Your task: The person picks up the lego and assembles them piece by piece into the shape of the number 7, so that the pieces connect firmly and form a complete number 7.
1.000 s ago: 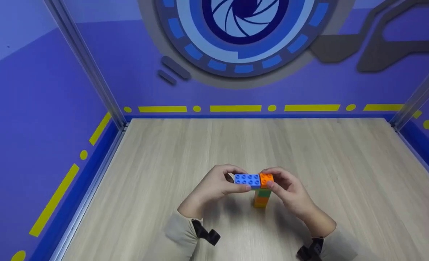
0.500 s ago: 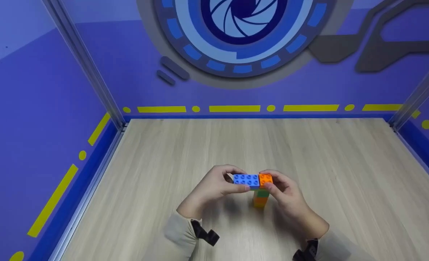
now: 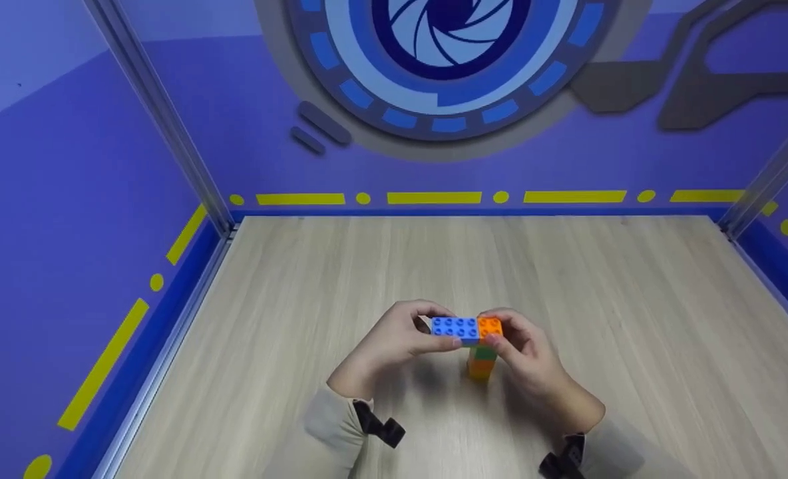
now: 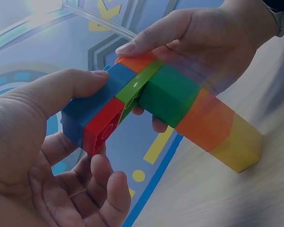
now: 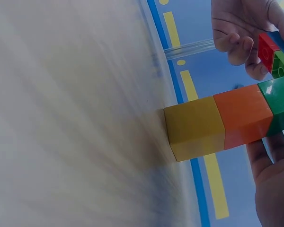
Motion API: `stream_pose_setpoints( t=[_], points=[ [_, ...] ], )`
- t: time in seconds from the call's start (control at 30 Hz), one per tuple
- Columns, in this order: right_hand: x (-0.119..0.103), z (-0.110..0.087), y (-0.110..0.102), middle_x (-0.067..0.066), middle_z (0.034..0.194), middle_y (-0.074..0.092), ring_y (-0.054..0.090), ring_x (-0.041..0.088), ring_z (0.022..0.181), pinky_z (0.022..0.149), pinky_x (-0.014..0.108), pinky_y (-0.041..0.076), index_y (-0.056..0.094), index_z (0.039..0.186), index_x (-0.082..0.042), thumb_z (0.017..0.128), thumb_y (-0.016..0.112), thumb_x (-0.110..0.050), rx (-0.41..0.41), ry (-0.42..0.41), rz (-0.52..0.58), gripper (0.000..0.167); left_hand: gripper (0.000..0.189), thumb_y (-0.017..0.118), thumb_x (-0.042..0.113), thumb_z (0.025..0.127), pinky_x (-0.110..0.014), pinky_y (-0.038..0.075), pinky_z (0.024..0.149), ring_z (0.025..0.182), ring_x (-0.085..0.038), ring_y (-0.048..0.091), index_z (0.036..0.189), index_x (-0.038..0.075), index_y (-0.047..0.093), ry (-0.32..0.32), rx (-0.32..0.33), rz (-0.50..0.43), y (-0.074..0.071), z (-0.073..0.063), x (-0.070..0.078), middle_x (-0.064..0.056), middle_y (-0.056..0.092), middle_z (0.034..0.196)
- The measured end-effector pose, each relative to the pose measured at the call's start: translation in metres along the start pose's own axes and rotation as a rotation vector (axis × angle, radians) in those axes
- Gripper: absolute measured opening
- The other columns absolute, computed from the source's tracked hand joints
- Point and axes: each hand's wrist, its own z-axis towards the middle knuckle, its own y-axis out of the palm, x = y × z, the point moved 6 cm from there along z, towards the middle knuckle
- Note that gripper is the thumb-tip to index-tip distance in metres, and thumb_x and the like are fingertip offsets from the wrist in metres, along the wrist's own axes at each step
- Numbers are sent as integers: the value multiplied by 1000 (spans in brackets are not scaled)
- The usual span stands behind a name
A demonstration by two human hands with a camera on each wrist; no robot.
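Observation:
Toy building bricks form a tower with an overhanging top. Its column has a yellow brick [image 4: 239,145] at the bottom, standing on the table, then an orange brick [image 4: 204,119] and a dark green brick [image 4: 171,94]. Above these, a light green brick [image 4: 138,84] and a red brick [image 4: 102,125] reach out leftward. The top layer is a long blue brick [image 3: 454,328] beside a small orange brick [image 3: 490,326]. My left hand [image 3: 397,339] pinches the blue brick's overhanging end between thumb and fingers. My right hand [image 3: 532,352] grips the small orange brick, thumb at its near side.
The wood-grain table [image 3: 314,266] lies under the tower. A blue printed wall [image 3: 394,166] stands behind, another side panel [image 3: 48,233] to the left. Metal posts [image 3: 168,120] mark the corners. Each wrist carries a black strap mount [image 3: 384,429].
Both hands keep their hold on the top bricks. My right wrist has shifted slightly inward to the left, and its thumb sits a little closer on the small orange brick. The tower stands the same.

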Motion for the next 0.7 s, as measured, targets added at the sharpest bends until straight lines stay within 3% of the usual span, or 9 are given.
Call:
stream_pose_setpoints(
  t=[0.4, 0.57, 0.7],
  points=[
    [1, -2, 3, 6, 126, 74, 71, 16, 107, 98, 20, 63, 67, 143, 3, 112, 62, 5, 69, 87, -100, 32, 36, 94, 21, 95, -25, 49, 67, 82, -14, 58, 130, 21, 84, 24, -10, 21, -12, -4, 0, 0, 77, 112],
    [4, -1, 0, 5, 135, 74, 74, 14, 114, 107, 18, 61, 60, 155, 4, 114, 58, 4, 92, 141, -96, 42, 35, 93, 22, 97, -25, 49, 68, 85, -15, 59, 130, 22, 83, 26, 3, 28, -12, -3, 0, 0, 76, 112],
    [7, -2, -5, 7, 148, 72, 74, 11, 126, 114, 16, 56, 54, 166, -3, 116, 56, 1, 114, 173, -123, 51, 39, 91, 21, 98, -26, 50, 69, 88, -15, 61, 135, 21, 81, 19, 26, 16, -11, -1, 0, 0, 76, 115]
  ],
)
